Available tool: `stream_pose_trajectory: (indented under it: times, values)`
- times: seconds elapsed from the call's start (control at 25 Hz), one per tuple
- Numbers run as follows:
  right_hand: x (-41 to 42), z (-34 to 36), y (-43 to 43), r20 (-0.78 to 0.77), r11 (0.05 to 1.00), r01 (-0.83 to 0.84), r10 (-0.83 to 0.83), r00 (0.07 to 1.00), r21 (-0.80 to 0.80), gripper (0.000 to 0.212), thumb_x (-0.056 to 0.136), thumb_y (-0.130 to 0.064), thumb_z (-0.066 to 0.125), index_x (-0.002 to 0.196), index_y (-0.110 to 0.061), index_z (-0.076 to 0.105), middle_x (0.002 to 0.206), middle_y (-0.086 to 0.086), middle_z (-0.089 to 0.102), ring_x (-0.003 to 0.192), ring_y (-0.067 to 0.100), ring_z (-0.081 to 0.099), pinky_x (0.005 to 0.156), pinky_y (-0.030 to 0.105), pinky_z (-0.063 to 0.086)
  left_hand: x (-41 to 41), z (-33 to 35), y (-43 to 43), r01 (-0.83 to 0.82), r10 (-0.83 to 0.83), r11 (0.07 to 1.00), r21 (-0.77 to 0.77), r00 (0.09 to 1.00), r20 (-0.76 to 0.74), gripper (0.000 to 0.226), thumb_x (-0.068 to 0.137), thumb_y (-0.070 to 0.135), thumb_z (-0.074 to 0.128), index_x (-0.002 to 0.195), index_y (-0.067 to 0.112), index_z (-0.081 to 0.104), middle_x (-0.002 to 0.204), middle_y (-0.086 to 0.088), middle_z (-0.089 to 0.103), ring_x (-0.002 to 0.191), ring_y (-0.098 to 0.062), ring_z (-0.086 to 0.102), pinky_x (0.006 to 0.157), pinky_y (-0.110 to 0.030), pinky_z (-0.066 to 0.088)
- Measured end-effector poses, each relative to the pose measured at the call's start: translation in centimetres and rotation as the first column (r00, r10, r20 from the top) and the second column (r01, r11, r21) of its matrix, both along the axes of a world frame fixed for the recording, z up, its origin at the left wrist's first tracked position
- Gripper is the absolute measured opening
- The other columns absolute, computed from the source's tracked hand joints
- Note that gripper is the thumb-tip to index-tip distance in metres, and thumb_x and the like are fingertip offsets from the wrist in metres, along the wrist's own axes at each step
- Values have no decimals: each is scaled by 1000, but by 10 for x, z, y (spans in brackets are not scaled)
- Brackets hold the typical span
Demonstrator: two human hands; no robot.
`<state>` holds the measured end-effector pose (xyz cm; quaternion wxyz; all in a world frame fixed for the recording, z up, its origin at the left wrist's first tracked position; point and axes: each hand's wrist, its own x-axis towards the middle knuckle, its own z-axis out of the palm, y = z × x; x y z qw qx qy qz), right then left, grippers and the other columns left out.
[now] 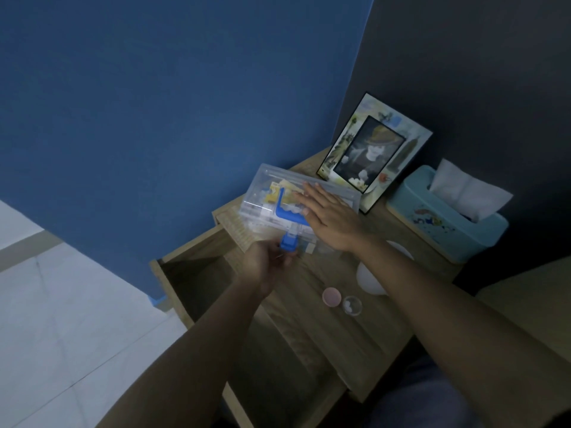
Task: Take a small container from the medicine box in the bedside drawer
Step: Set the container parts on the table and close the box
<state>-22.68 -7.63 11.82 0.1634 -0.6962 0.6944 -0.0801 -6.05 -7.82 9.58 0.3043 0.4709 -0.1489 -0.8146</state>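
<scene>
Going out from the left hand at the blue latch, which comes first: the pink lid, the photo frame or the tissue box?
From the left hand:
1. Pink lid, on the tabletop just to its right.
2. Photo frame, leaning at the back.
3. Tissue box, far right.

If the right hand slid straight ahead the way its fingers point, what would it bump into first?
Probably nothing solid: the right hand lies flat on the medicine box, fingers pointing across its lid toward the blue wall. Depth is unclear.

1. Both forearms are bare to the frame's edge, with no sleeves showing.
2. The left hand (268, 263) and right hand (332, 214) carry no gloves, rings, watch or bracelet.
3. Dark blue-grey trousers (426, 400) cover the lap.
</scene>
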Motion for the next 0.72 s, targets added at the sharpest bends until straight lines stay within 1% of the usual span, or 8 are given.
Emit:
stream_pose_trajectory:
  times: [0.08, 0.16, 0.24, 0.36, 0.44, 0.52, 0.6, 0.72]
  values:
    - [-1, 2, -1, 35, 1000, -8, 7, 999, 18, 46, 102, -36, 20, 147, -33, 16, 160, -6, 4, 147, 11, -2, 119, 35, 2, 5, 2, 0, 48, -47, 998, -44, 999, 14, 31, 86, -6, 34, 85, 0, 65, 73, -13, 70, 72, -20, 60, 66, -23, 46]
    - [-3, 3, -1, 39, 1000, -15, 14, 999, 22, 46, 102, -35, 23, 147, -32, 17, 161, -6, 4, 147, 11, -2, 120, 36, 3, 9, 2, 0, 90, -87, 994, -66, 995, 41, 24, 89, -3, 41, 94, 0, 64, 84, -12, 69, 76, -17, 64, 65, -19, 53]
    - [-3, 4, -1, 34, 1000, -16, 16, 999, 21, 46, 102, -35, 24, 147, -33, 17, 160, -7, 4, 147, 10, -2, 119, 35, 2, 13, -1, -1, 92, -92, 993, -79, 996, 5, 21, 91, 0, 46, 101, -3, 63, 88, -13, 70, 81, -17, 68, 64, -17, 58]
    - [-3, 4, -1, 34, 999, -25, 24, 999, 23, 47, 101, -36, 24, 147, -33, 17, 161, -7, 4, 147, 11, -2, 119, 36, 3, 17, -3, -2, 105, -108, 985, -138, 994, -16, 15, 90, 2, 52, 96, -3, 65, 77, -8, 75, 72, -11, 73, 64, -17, 59]
    - [-4, 4, -1, 34, 999, -26, 25, 999, 22, 48, 100, -38, 27, 147, -34, 17, 161, -6, 3, 147, 11, -2, 119, 36, 4, 16, -1, -3, 151, -141, 967, -208, 988, 62, 11, 89, 7, 57, 91, 0, 66, 68, -3, 75, 64, -6, 72, 60, -14, 57]
    - [-4, 4, -1, 22, 999, -36, 36, 999, 23, 53, 98, -44, 33, 147, -34, 17, 161, -6, 2, 147, 12, -2, 118, 37, 5, 14, 1, -6, 202, -151, 938, -282, 969, 193, 12, 88, 15, 62, 83, 5, 68, 63, 0, 73, 60, -5, 68, 57, -14, 54]
    - [-5, 3, -1, 5, 999, -48, 48, 999, 17, 61, 94, -51, 39, 147, -33, 17, 161, -5, 3, 147, 13, -1, 119, 37, 6, 12, 2, -9, 252, -153, 916, -313, 939, 307, 16, 87, 22, 64, 80, 8, 68, 66, -1, 70, 60, -7, 65, 60, -18, 50]
    - [-4, 2, 0, -17, 999, -48, 47, 999, -19, 70, 88, -58, 47, 147, -32, 19, 161, -3, 6, 147, 14, 2, 119, 37, 9, 12, 2, -11, 291, -165, 902, -319, 916, 367, 19, 86, 26, 65, 81, 8, 68, 70, -3, 69, 61, -8, 64, 63, -22, 49]
